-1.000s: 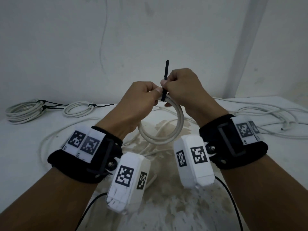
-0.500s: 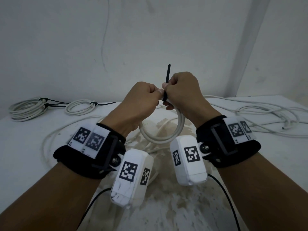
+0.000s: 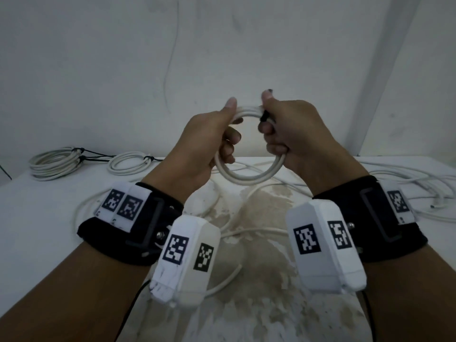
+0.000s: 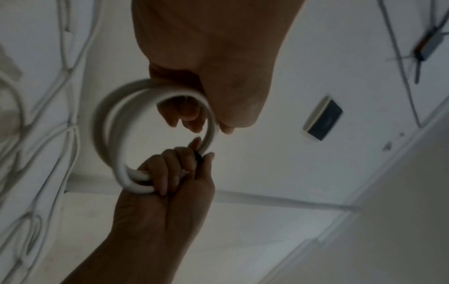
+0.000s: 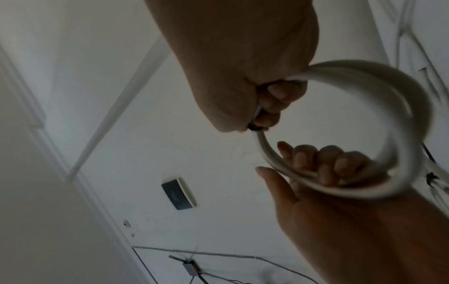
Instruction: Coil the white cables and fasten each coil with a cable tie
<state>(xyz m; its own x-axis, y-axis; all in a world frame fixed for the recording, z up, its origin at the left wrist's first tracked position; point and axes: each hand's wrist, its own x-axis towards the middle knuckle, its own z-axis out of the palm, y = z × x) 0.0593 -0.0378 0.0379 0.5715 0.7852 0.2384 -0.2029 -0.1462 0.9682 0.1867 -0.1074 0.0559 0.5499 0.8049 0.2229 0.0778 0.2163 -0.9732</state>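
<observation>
I hold a small coil of white cable point(image 3: 246, 177) upright in front of me, above the table. My left hand point(image 3: 223, 134) grips its left side, fingers curled through the ring and thumb along the top. My right hand point(image 3: 274, 130) grips the right side. A black cable tie point(image 3: 265, 116) wraps the coil's top, right at my right thumb and forefinger; its tail is hidden. The left wrist view shows the coil point(image 4: 109, 134) between both hands, with the tie point(image 4: 199, 156) at the right hand's fingers. In the right wrist view the coil point(image 5: 413, 134) and tie point(image 5: 253, 126) appear too.
Two tied white coils point(image 3: 56, 161) point(image 3: 130, 164) lie at the table's back left. Loose white cables point(image 3: 407, 183) sprawl over the right side and under my hands. The table top point(image 3: 259, 304) is stained in the middle. A white wall stands close behind.
Both hands have risen and moved apart along the coil. The tie's tail, which stuck up above my right hand, no longer shows.
</observation>
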